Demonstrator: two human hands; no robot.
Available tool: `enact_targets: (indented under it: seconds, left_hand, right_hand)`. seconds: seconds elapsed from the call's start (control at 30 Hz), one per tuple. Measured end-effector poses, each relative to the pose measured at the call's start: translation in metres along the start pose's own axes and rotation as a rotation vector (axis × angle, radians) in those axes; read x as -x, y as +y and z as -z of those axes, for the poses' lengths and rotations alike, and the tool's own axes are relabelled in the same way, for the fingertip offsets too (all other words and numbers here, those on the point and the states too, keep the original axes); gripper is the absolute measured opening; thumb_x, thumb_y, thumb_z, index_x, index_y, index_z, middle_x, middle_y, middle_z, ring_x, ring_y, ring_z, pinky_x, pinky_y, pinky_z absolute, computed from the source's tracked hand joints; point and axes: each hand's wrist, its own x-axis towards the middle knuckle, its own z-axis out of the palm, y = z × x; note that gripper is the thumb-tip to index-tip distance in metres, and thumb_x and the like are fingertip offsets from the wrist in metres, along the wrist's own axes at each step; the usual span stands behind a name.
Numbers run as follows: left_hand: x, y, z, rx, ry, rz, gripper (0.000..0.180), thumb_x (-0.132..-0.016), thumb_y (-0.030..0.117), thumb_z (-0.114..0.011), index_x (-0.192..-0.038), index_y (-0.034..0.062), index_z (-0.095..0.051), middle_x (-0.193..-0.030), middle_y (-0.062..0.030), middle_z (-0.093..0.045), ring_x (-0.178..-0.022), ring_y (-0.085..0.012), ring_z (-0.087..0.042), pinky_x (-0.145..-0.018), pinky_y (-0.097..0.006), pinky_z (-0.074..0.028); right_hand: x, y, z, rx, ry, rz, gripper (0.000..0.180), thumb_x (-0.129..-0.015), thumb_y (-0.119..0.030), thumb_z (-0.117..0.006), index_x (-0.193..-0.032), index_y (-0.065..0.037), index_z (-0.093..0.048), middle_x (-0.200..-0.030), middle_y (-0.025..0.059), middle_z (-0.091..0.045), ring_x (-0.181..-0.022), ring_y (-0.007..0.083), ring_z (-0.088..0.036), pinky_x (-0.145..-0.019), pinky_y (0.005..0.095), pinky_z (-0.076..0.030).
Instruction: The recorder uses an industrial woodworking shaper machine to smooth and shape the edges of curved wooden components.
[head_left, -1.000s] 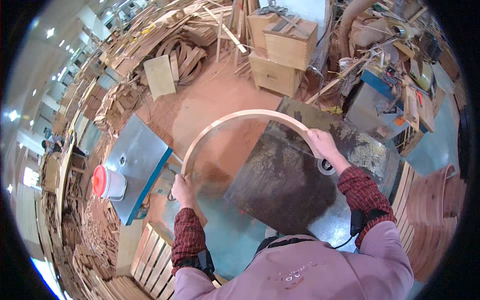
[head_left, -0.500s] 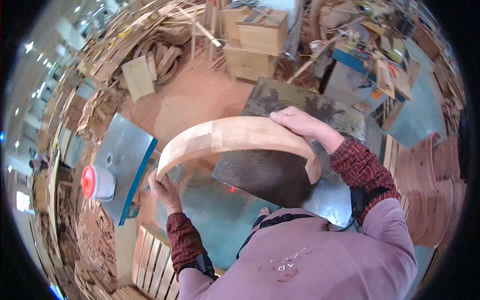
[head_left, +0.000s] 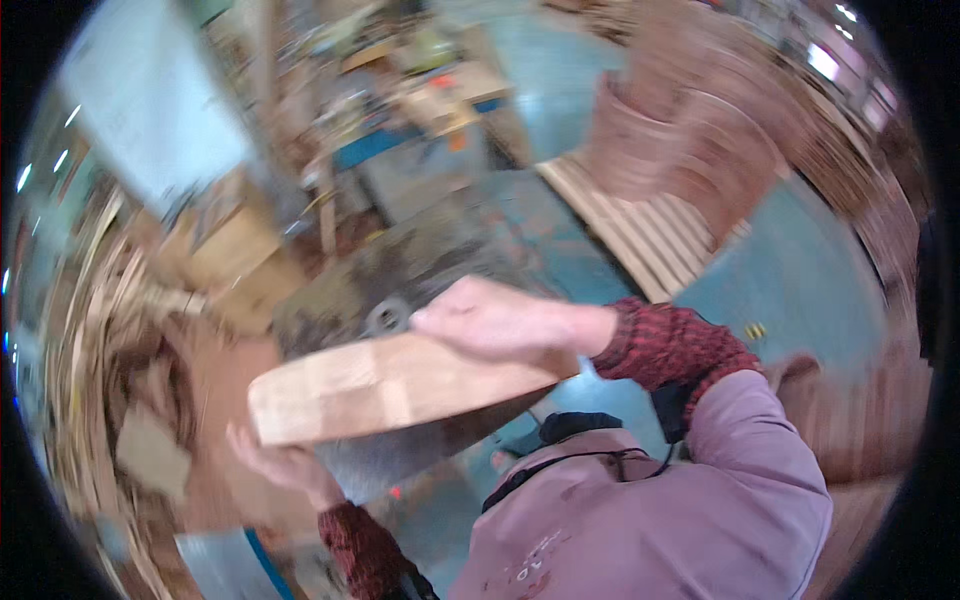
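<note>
A curved piece of pale wood (head_left: pixel 370 385) is seen mostly on its broad outer face, crossing in front of me at a slight tilt. My right hand (head_left: pixel 490 318) is closed over its upper edge, toward the right end. At its lower left end is my left hand (head_left: pixel 280 468), fingers stretched out and apart; blur hides how firmly they touch the wood. Under and behind the piece lies a dark, stained machine table (head_left: pixel 330 310). A round metal fitting (head_left: pixel 388 316) stands on it, just left of my right fingertips.
Beyond the table is a cluttered blue-edged bench (head_left: pixel 370 150). Slatted wood (head_left: pixel 630 225) and stacked curved reddish panels (head_left: pixel 680 130) are at the right. Wooden boxes (head_left: pixel 230 250) and scrap wood stand at the left. A blue-edged metal surface (head_left: pixel 220 565) shows at lower left.
My view has swung to the right. The curved piece has tipped so its arch no longer shows and its broad face is visible. The left fingers have spread; the right hand still grips.
</note>
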Motion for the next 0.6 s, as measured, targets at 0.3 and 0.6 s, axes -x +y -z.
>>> enact_targets:
  seconds: [0.3, 0.6]
  left_hand:
    - [0.035, 0.243, -0.082, 0.826, -0.216, 0.397, 0.060, -0.110, 0.041, -0.047, -0.148, -0.0057, -0.042, -0.154, -0.0221, -0.044, -0.139, -0.0359, -0.047, -0.117, -0.048, -0.039]
    - [0.087, 0.492, -0.108, 1.586, -1.182, 0.943, 0.076, -0.106, 0.059, -0.046, -0.158, 0.0047, -0.033, -0.154, -0.0166, -0.044, -0.141, -0.0331, -0.046, -0.117, -0.050, -0.039]
  right_hand:
    - [0.189, 0.080, 0.067, 0.167, 0.750, 0.132, 0.047, -0.099, -0.034, -0.058, -0.069, 0.001, -0.061, -0.065, 0.0246, -0.054, -0.058, 0.0422, -0.051, -0.058, 0.0491, -0.042]
    - [0.361, 0.186, 0.107, -0.089, 1.158, -0.042, 0.044, -0.100, -0.033, -0.062, -0.074, 0.002, -0.065, -0.062, 0.0214, -0.053, -0.050, 0.0264, -0.051, -0.054, 0.0425, -0.042]
